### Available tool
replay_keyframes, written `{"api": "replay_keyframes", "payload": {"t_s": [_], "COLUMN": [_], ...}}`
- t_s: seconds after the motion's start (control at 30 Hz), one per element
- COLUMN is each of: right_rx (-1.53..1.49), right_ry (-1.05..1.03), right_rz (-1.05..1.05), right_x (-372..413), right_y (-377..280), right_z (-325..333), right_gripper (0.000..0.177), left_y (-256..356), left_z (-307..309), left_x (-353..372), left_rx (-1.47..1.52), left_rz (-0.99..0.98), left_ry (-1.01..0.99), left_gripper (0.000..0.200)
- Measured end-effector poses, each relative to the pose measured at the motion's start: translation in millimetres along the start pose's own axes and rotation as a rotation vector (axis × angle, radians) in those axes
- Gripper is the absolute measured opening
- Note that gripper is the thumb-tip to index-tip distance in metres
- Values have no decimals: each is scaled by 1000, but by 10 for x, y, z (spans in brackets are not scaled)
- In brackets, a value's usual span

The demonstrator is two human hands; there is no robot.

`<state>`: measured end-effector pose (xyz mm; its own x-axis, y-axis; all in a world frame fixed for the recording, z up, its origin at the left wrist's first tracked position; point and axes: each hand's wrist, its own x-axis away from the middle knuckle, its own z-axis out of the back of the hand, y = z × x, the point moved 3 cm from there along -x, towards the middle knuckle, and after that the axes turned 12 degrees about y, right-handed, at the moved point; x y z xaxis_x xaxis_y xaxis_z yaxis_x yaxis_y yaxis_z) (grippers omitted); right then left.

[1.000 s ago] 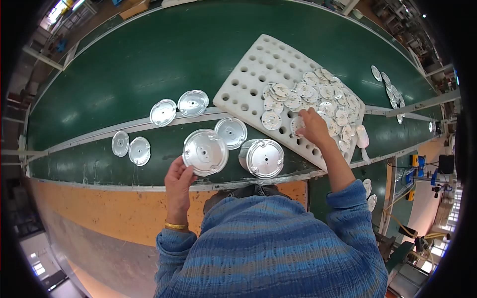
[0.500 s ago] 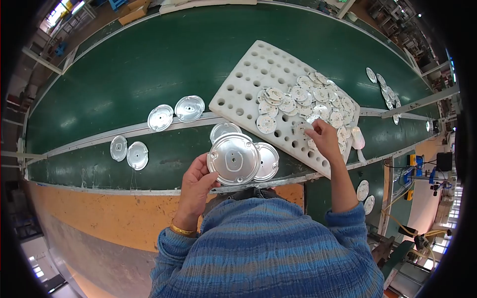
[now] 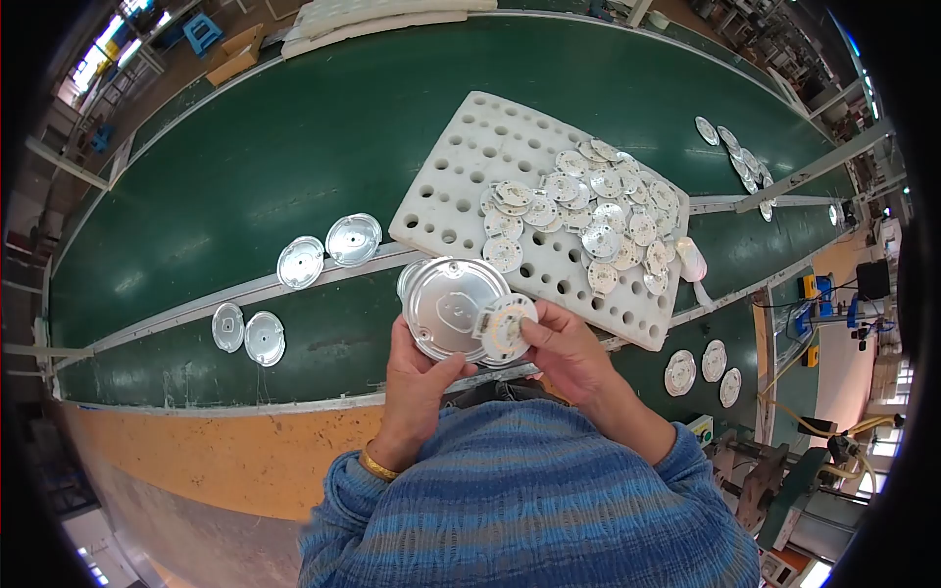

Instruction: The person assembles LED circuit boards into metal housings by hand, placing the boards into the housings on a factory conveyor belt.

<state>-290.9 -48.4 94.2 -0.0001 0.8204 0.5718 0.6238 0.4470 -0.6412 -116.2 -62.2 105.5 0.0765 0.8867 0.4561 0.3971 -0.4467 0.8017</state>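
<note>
My left hand (image 3: 416, 384) is closed on the rim of a shiny round metal plate (image 3: 443, 306), tilted up towards me, with its thumb at the lower edge. Pinched between the thumb and fingers of my right hand (image 3: 570, 359) is a small round white circuit board (image 3: 504, 331), which overlaps the plate's right side in this view. Part of another metal plate (image 3: 408, 278) shows behind the held one. To the right, a heap of similar round circuit boards (image 3: 610, 211) lies on a white foam slab (image 3: 459, 194) full of holes.
Pairs of metal plates (image 3: 300, 263) lie on the green belt (image 3: 245, 137) to the left. A metal rail (image 3: 221, 305) runs along the belt. More discs (image 3: 742, 162) lie far right, others (image 3: 680, 373) near right. A whitish bundle (image 3: 692, 261) sits beside the slab.
My right hand has come from the heap on the slab to the metal plate, bringing a circuit board. The left hand still grips the plate. The whole view has shifted slightly.
</note>
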Motion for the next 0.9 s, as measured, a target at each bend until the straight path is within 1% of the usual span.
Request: {"api": "replay_keyframes", "payload": {"t_s": [0.13, 0.23, 0.33, 0.37, 0.5, 0.63, 0.73, 0.8, 0.9], "right_rx": [60, 73, 106, 121, 186, 138, 71, 21, 211], "right_ry": [17, 16, 18, 18, 18, 54, 108, 123, 160], "right_rz": [38, 53, 42, 36, 36, 30, 63, 95, 224], "right_x": [-4, -12, -5, -8, -16, 0, -15, -13, 58], "right_y": [-7, -57, -78, -77, -78, -146, -211, -297, -376], "right_z": [52, 79, 92, 96, 112, 130, 195, 273, 288], "right_gripper": [9, 9, 9, 8, 7, 8, 10, 11, 12], "left_y": [-38, 5, -23, -39, -46, 47, 22, -4, -22], "left_z": [-41, -2, 143, 184, 254, 115, 95, 96, 77], "left_x": [74, 64, -51, -81, -131, -63, -54, -61, -62], "left_rx": [-21, -52, 29, -7, -132, -193, -194, -177, -146], "left_rz": [60, 40, 123, 124, 126, 62, 80, 100, 123], "left_ry": [-41, -32, 9, 7, -20, -49, -116, -99, -63], "left_gripper": [57, 43, 33, 32, 32, 36, 40, 40, 36]}}
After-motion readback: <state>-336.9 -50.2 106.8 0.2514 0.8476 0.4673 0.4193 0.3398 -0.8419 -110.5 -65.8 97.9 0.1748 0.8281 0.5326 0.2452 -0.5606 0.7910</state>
